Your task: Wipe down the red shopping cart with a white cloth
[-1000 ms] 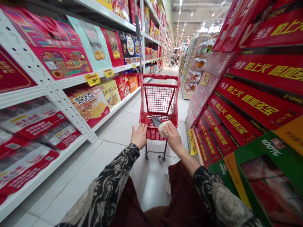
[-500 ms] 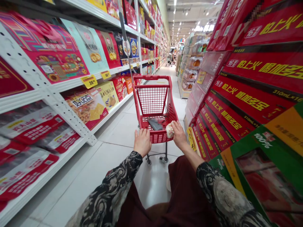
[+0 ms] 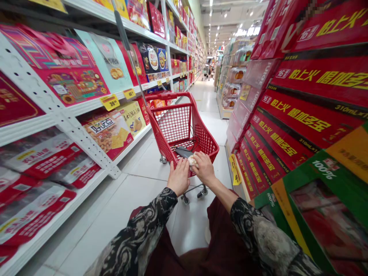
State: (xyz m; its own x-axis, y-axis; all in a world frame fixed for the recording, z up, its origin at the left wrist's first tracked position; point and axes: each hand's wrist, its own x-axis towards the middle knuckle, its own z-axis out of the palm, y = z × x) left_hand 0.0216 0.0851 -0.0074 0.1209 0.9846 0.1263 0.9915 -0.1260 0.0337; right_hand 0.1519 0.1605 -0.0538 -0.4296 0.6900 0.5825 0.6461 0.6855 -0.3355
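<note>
Work at the red plastic cart seems unfinished: right hand holds crumpled whitish cloth, left hand rests, grip unclear.

Both your arms reach forward and converge ahead of your body. Left hand: back up, fingers pointing forward and lightly bent, the outermost one set a little apart; the underside is hidden, so its grip cannot be read. Right hand: just beside the left, back up, fingers bent inward and angled toward your left, in a holding pose. Right wrist bare, a length of forearm exposed above it. Left sleeve reaches nearly to your wrist; right sleeve sits farther back.
</note>
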